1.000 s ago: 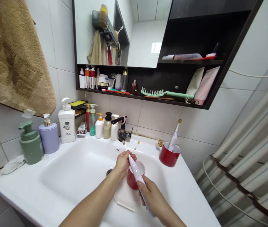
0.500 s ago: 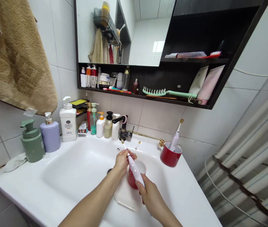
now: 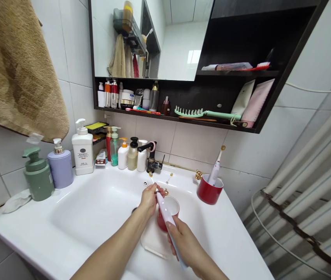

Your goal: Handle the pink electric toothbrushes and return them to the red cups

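Over the sink, a pale pink electric toothbrush handle [image 3: 165, 208] slants between my hands. My right hand [image 3: 186, 240] is closed round its lower part, and the bottom end sticks out below the palm. At the upper end, my left hand [image 3: 150, 200] pinches the thin brush head [image 3: 153, 179], its bristles pointing toward the faucet. A small dark band shows where head and handle meet; whether they are apart there I cannot tell. Behind the handle stands a red cup [image 3: 174, 221] with a white inside, partly hidden, beside a white tray-like piece [image 3: 153, 243] in the basin.
A second red cup [image 3: 210, 191] on the right rim holds another electric toothbrush [image 3: 215, 171]. A spare brush head [image 3: 169, 178] lies near the black faucet [image 3: 153, 159]. Pump bottles [image 3: 83, 149] line the back left. The mirror cabinet [image 3: 153, 112] overhangs the sink.
The view has shifted slightly. My right hand and the handle have tilted a little, and more of the handle's bottom end shows. Both hands keep their grip.
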### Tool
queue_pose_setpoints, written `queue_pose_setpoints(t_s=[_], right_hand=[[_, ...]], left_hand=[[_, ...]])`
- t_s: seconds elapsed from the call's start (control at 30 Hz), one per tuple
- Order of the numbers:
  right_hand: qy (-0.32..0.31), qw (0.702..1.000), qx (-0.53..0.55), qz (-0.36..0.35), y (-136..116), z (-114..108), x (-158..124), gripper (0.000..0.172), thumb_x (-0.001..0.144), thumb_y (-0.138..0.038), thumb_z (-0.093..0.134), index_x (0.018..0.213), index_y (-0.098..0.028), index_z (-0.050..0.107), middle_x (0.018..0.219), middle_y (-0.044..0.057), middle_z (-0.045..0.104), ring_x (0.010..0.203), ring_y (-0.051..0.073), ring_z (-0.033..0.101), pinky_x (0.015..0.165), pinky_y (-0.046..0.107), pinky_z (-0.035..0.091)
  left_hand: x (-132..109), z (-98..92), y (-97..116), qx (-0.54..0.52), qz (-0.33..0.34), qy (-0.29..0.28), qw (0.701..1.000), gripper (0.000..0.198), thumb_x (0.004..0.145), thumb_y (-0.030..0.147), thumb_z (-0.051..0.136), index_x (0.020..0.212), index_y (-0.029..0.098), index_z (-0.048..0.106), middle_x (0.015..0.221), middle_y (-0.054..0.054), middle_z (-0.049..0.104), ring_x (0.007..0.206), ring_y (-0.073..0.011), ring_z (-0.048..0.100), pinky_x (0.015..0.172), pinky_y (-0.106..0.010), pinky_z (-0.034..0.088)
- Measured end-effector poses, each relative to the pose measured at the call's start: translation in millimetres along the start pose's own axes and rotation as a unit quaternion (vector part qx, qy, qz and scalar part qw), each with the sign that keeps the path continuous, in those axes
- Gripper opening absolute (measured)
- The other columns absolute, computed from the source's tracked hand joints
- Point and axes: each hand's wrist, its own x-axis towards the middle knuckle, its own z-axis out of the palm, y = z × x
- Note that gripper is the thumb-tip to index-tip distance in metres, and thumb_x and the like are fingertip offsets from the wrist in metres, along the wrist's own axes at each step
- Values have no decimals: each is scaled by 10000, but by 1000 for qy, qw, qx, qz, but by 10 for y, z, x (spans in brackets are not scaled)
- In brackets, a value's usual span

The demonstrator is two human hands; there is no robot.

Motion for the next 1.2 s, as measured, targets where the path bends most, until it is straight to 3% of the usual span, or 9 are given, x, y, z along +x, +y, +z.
queue_pose_setpoints(t_s=[0.27, 0.43, 0.57, 0.83, 0.93, 1.0, 1.1, 1.2], right_hand=[[14, 999, -46, -13, 14, -7, 10, 234, 727, -341, 292, 862, -181, 396, 531, -53, 390, 360, 49, 351, 358, 177, 295], [-20, 999, 22, 34, 6, 3, -7, 267, 720, -403, 272, 821, -183, 384, 541, -53, 382, 338, 41, 334, 327, 170, 272], [12, 1000, -20, 5, -11, 11, -21, 221, 718, -352, 307, 835, -183, 390, 522, -54, 388, 357, 50, 353, 346, 171, 286], [19, 998, -57, -8, 10, -4, -38, 242, 726, -340, 281, 841, -169, 409, 520, -46, 385, 364, 56, 351, 349, 179, 302], [26, 997, -58, -35, 46, -22, -49, 277, 724, -368, 286, 860, -165, 417, 520, -42, 383, 375, 63, 357, 360, 188, 316], [32, 997, -54, -49, 53, -31, -64, 304, 724, -384, 286, 901, -169, 407, 526, -40, 385, 382, 69, 363, 363, 189, 319], [36, 995, -61, -71, 33, -36, -89, 341, 726, -401, 285, 955, -172, 391, 545, -33, 393, 400, 73, 370, 375, 189, 322], [54, 990, -90, -97, 16, -40, -96, 362, 727, -404, 286, 984, -170, 387, 544, -29, 398, 408, 78, 371, 391, 192, 318]], left_hand=[[8, -8, 1, 4, 2, 5, 1000, 111, 700, 158, 418, 592, 131, 413, 466, 20, 486, 425, -71, 499, 490, -205, 416], [25, -27, -4, 1, -1, 0, 1000, 118, 689, 181, 444, 585, 131, 421, 475, 11, 487, 422, -70, 492, 477, -205, 413], [32, -25, -17, 5, -2, 2, 1000, 127, 693, 190, 439, 582, 130, 424, 481, 6, 493, 421, -70, 492, 487, -211, 419], [77, -72, 12, 2, 14, 17, 1000, 128, 700, 168, 414, 579, 129, 420, 468, 11, 484, 424, -70, 496, 490, -203, 413], [144, -84, 38, 75, 16, -1, 997, 133, 696, 191, 414, 583, 130, 446, 492, 6, 494, 436, -68, 495, 490, -198, 406], [233, -46, 44, 225, 27, -7, 974, 149, 695, 217, 408, 592, 133, 477, 488, 8, 488, 424, -69, 481, 463, -196, 393], [460, 62, 45, 438, 66, 18, 896, 180, 690, 244, 400, 569, 147, 492, 428, 22, 445, 399, -82, 458, 429, -200, 373], [768, 166, 41, 519, 74, 33, 851, 154, 615, 234, 496, 483, 156, 475, 397, 13, 443, 442, -116, 488, 451, -216, 370]])
